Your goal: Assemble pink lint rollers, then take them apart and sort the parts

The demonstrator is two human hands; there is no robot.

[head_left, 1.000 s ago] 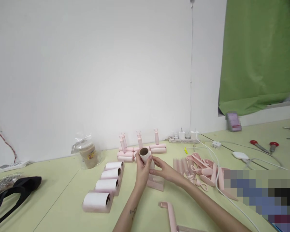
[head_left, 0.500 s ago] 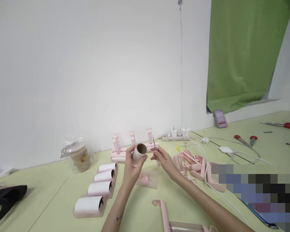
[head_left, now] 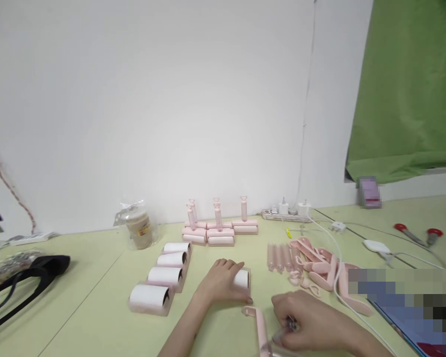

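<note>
My left hand (head_left: 221, 283) is closed over a white lint roll (head_left: 241, 280) that sits in a see-through pink cover on the table, fingers on its far side and thumb at the near side. Closer to me, my right hand (head_left: 306, 317) makes a fist around what looks like a screwdriver (head_left: 292, 325); only its shiny end shows. Just left of that fist lies a pink lint roller frame (head_left: 260, 325), partly cut off at the bottom. Several more white lint rolls in covers (head_left: 148, 296) stand in a slanting row to the left.
Assembled pink lint rollers (head_left: 221, 238) with upright handles stand by the wall. Right of centre are clear tubes (head_left: 278, 257) and loose pink parts (head_left: 321, 263). A white cable (head_left: 338, 253) runs past them from a power strip (head_left: 275, 215). A bagged tub (head_left: 141, 230) stands back left.
My left hand has lowered the lint roll from the air to the table. My right hand has come down toward me, beside the pink frame. The view has turned left.
</note>
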